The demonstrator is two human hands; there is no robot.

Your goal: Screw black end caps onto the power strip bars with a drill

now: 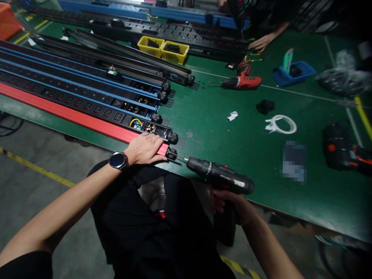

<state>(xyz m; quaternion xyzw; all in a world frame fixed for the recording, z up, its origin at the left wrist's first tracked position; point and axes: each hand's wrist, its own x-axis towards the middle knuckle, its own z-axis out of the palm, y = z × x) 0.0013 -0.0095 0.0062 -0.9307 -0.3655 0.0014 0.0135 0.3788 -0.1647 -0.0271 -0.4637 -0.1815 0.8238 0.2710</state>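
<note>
My right hand (229, 201) is closed around the handle of a black cordless drill (222, 176). Its long bit points left and meets the end of a red power strip (101, 130) beside a black cable gland (172, 154). Whether the tip sits in a screw is too small to tell. My left hand (146, 149) grips the red strip near that same end, fingers over the top and thumb on the near side. Right behind it lies a black power strip (97, 106) with a row of sockets, its end compartment uncovered to show wires and brass terminals.
More blue-edged strips (116, 91) lie parallel behind. Farther back stand yellow bins (176, 52), a red drill (242, 82) and a blue tray (296, 73). A tape roll (283, 124) and another drill (343, 147) are at right. A co-worker's hand (263, 42) touches the far side.
</note>
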